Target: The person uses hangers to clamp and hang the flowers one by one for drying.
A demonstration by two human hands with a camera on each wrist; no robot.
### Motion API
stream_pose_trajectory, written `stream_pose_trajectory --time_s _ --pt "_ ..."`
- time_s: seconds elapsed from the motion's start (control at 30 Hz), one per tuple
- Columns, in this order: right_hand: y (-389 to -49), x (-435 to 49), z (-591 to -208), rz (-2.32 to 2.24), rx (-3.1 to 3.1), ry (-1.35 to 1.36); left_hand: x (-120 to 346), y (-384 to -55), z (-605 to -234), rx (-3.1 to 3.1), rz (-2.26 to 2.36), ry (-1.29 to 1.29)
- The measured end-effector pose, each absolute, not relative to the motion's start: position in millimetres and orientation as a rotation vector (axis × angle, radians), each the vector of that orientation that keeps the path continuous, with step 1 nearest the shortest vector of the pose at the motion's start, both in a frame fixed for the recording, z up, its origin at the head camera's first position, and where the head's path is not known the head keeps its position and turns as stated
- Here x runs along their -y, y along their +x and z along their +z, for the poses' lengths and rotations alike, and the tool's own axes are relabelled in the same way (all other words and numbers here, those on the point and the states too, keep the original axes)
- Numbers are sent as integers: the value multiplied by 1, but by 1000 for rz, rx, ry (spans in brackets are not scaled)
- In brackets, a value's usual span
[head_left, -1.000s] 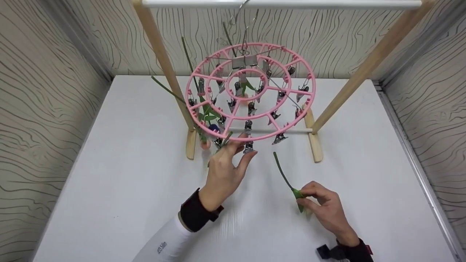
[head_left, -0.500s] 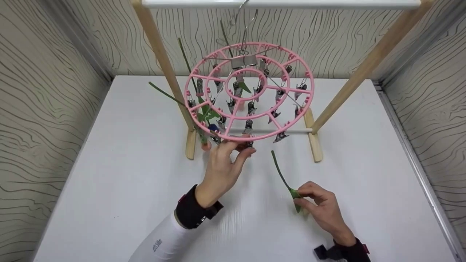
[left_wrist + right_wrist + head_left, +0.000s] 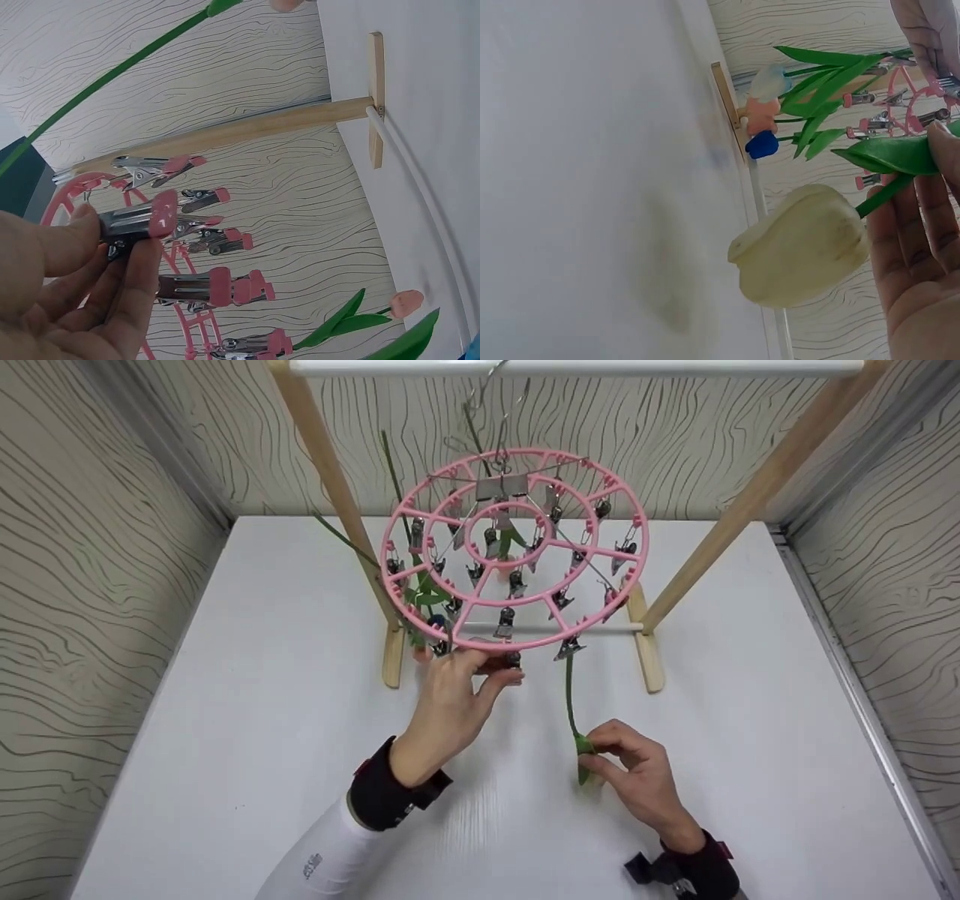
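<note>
A pink round clip hanger (image 3: 510, 647) with three rings hangs from the rack. At its front edge my left hand (image 3: 446, 705) pinches a metal clip (image 3: 135, 221) with pink tips between thumb and fingers. Lower and to the right, my right hand (image 3: 637, 772) pinches the green leaf and stem of a cream artificial tulip (image 3: 802, 247). This flower hangs head down, and its stem (image 3: 570, 697) points up, the top overlapping a front-right clip (image 3: 570, 648) in the head view. In the left wrist view the pinched clip appears to hold no stem.
Other tulips hang head down from the hanger's left and back, including a blue one (image 3: 763, 145) and a peach one (image 3: 406, 303). Wooden rack legs (image 3: 720, 525) rise at both sides, joined by a white top bar (image 3: 577, 367). Patterned panels (image 3: 247, 450) surround the white table (image 3: 262, 780).
My right hand has moved left with the tulip, bringing its stem under the hanger's front edge. My left hand has drawn slightly left and keeps its clip; the hanger sways a little.
</note>
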State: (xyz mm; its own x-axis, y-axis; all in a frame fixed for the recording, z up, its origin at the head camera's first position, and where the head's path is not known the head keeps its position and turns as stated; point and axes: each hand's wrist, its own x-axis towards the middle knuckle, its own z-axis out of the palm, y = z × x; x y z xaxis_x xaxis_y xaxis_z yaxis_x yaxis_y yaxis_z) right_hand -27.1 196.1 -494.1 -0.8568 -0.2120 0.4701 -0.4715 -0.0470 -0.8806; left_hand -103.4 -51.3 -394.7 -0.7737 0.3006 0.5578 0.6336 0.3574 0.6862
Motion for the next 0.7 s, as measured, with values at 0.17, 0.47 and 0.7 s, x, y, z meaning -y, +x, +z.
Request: stream_pose_trajectory --time_s 0.17,0.47,0.7 --pt "-33 -182 -484 1993 2052 706 52 -103 -394 2289 -1416 -851" --pt "-42 -160 -471 1953 2047 647 51 -102 -395 2282 -1445 -875" --pt "-49 -148 -466 1939 2030 643 51 -102 -397 2238 -1423 -909"
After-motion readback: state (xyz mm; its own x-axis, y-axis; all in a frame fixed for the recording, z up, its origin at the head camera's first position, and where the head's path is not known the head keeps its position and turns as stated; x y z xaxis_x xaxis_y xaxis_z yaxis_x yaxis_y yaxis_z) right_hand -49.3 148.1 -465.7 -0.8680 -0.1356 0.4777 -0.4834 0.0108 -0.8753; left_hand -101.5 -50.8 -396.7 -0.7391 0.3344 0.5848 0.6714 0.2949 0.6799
